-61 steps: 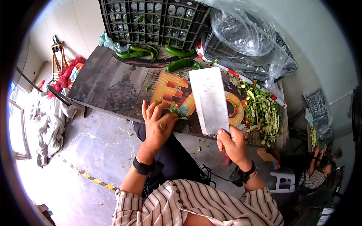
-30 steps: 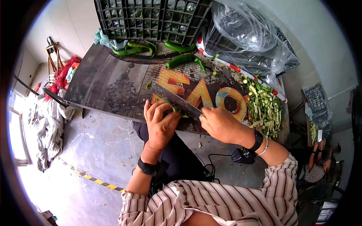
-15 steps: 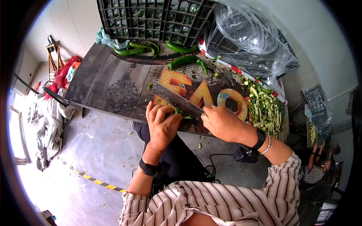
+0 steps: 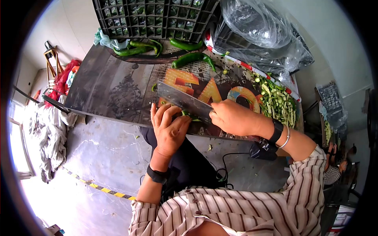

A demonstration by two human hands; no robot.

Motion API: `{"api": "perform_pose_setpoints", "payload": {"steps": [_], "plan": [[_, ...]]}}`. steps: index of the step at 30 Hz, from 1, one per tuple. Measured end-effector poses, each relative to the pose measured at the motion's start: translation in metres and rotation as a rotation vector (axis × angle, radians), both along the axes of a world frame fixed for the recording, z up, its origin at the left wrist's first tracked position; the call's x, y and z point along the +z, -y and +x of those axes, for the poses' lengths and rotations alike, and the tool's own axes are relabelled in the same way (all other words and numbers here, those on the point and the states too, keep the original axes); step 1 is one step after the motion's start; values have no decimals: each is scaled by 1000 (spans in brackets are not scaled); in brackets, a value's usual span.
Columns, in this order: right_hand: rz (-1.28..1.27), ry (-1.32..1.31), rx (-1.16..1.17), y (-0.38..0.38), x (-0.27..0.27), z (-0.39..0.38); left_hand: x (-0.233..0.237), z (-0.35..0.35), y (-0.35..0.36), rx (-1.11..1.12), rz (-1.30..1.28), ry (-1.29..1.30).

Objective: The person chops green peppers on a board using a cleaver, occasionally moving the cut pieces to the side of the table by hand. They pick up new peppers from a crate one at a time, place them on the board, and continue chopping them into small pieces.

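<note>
My right hand [image 4: 232, 117] is closed round the handle of a wide knife [image 4: 183, 99], whose blade points left across the table [image 4: 92, 86]. Close to the blade's lower side, my left hand [image 4: 169, 128] has its fingers bent and pressed on a piece of green pepper [image 4: 189, 115] at the table's front edge. The fingers partly cover that piece. Several whole green peppers [image 4: 193, 59] lie towards the back. On the right side is a heap of chopped pepper [image 4: 277, 104].
A black crate [image 4: 153, 19] of green peppers stands at the back, beside a crate covered in clear plastic [image 4: 260, 31]. Grey cloth [image 4: 47, 137] hangs at the left. Another person [image 4: 334, 171] sits far right. A black bag [image 4: 263, 150] is below the table edge.
The view has shifted slightly. The knife blade stands a little higher and more face-on over the pepper piece. My left fingers have spread slightly beside it.
</note>
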State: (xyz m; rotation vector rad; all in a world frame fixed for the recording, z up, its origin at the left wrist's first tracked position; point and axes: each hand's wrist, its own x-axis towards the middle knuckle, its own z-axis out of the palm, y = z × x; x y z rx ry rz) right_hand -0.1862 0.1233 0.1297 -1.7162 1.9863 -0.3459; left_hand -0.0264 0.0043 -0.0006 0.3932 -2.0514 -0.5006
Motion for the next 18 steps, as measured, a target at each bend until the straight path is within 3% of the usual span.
{"api": "perform_pose_setpoints", "payload": {"steps": [8, 18], "plan": [[83, 49, -128, 1, 0, 11, 3, 0, 1, 0, 32, 32], [-122, 37, -216, 5, -28, 13, 1, 0, 0, 24, -2, 19]]}}
